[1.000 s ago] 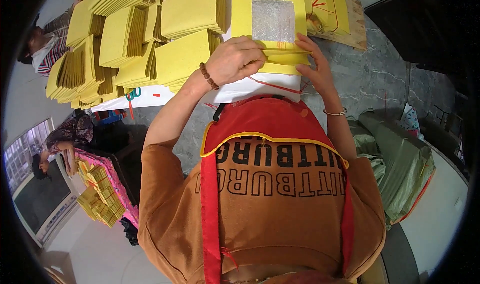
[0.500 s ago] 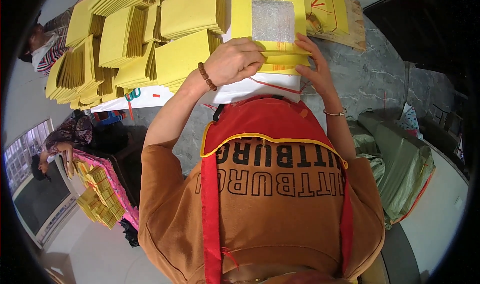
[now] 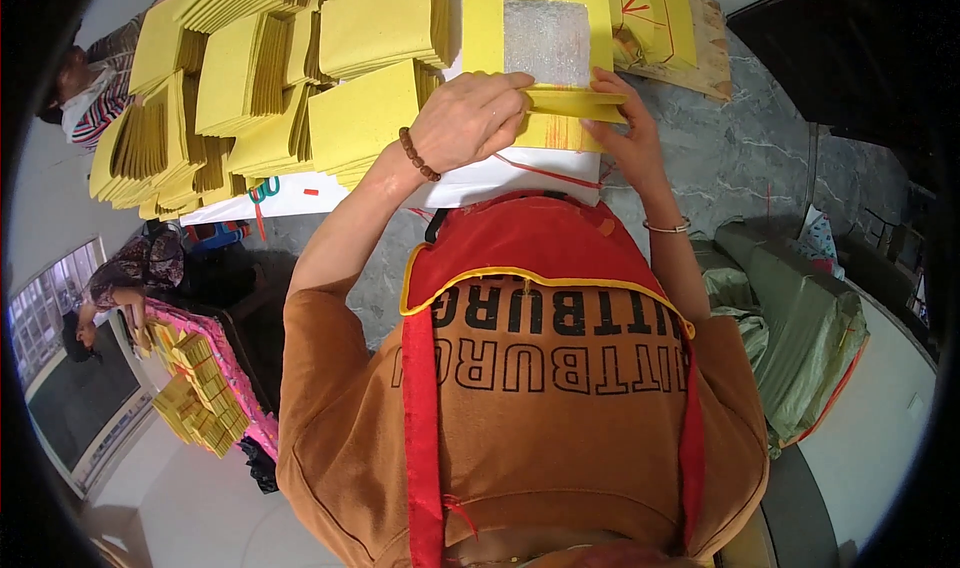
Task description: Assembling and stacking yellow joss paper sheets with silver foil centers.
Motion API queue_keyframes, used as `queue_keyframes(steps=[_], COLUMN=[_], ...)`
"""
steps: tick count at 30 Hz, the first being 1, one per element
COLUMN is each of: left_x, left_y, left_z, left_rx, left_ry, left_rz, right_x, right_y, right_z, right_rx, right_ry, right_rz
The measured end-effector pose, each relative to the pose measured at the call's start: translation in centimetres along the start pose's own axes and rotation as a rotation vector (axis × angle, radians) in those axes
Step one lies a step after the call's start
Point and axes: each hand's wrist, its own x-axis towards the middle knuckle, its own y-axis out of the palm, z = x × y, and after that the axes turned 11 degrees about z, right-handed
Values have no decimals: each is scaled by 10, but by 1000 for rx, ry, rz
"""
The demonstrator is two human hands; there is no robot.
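Observation:
A yellow paper sheet (image 3: 483, 28) with a silver foil rectangle (image 3: 545, 40) lies before me, other yellow paper showing below its near edge. Along that near side a narrow folded strip of paper (image 3: 570, 102) stands up. My left hand (image 3: 472, 113) is closed on the strip's left end, fingers curled, a beaded bracelet on the wrist. At the strip's right end, my right hand (image 3: 628, 128) grips it between thumb and fingers. Reddish marks show on the paper around the fold.
Stacks of folded yellow paper (image 3: 380, 28) cover the table at left. A tied yellow bundle (image 3: 650, 18) lies on a board (image 3: 705, 53) at far right. Green scissor handles (image 3: 264, 190) and a red cord (image 3: 550, 171) are near the edge. Another person (image 3: 140, 273) works at a pink-covered table.
The fold has tightened from loosely parted layers into a narrower upright strip. My left hand's fingers have shifted slightly away from me along it; the right hand stays at its end.

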Motion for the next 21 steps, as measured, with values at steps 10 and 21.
queue_keyframes(steps=[10, 21], left_x=[-25, -27], left_y=[3, 20], left_z=[10, 31], left_rx=[-233, -189], left_ry=[-203, -238], left_rz=[-127, -113], right_x=[6, 5], right_y=[4, 2], right_z=[1, -4], right_rx=[4, -2], right_ry=[10, -16], right_rz=[-128, -111])
